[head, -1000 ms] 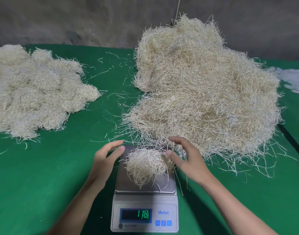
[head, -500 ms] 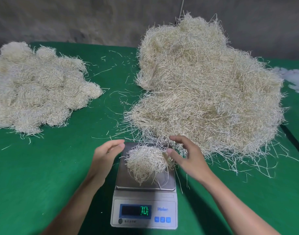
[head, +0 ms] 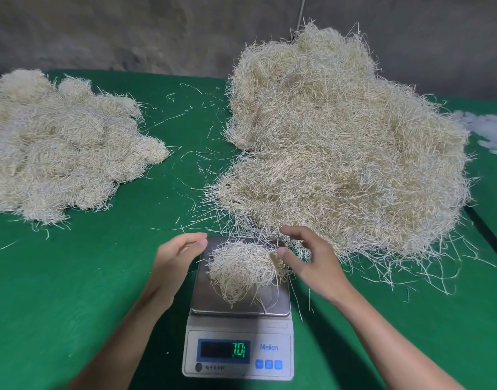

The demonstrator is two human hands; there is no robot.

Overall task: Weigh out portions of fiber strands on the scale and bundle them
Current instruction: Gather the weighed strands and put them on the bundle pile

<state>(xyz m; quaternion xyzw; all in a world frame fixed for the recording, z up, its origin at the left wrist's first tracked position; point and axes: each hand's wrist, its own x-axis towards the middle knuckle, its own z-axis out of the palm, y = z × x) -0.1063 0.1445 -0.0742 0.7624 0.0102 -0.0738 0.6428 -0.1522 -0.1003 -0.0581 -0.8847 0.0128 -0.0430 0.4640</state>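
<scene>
a: where is bare tabletop (head: pixel 72 291) found for passing?
b: left of the scale (head: pixel 239 327), and in the lane between the bundled heap (head: pixel 58 147) and the loose pile (head: pixel 340 153). the right is blocked by stray strands (head: pixel 382 257).

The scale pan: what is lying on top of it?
A small loose portion of fiber strands lies on the scale pan, toward its rear. Bare metal shows in front; the part under the strands is covered and cannot be seen.
</scene>
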